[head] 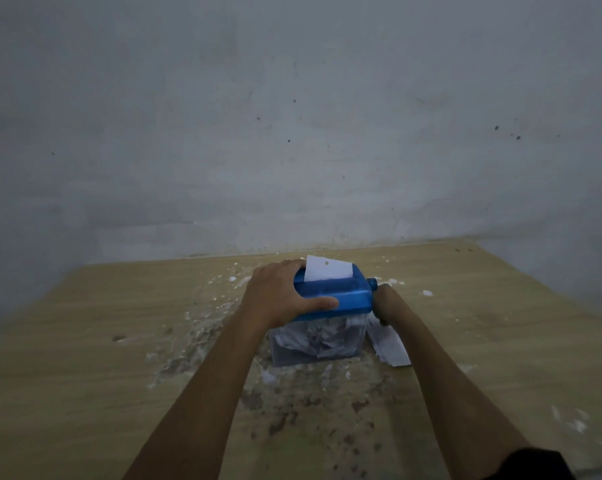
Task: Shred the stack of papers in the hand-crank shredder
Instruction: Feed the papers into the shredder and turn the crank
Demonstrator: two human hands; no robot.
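**Hands brace and crank the shredder**

Left hand [278, 292] clamps over the blue lid of the hand-crank shredder [327, 306], thumb along its near face, likely to stop the light box sliding while it is cranked. Right hand [384, 303] sits at the shredder's right end by the crank [372, 284]; its grip cannot be made out. One sheet [329, 268] stands in the slot. Remaining papers [387, 344] lie on the table [85, 341] just right of the shredder, within reach.
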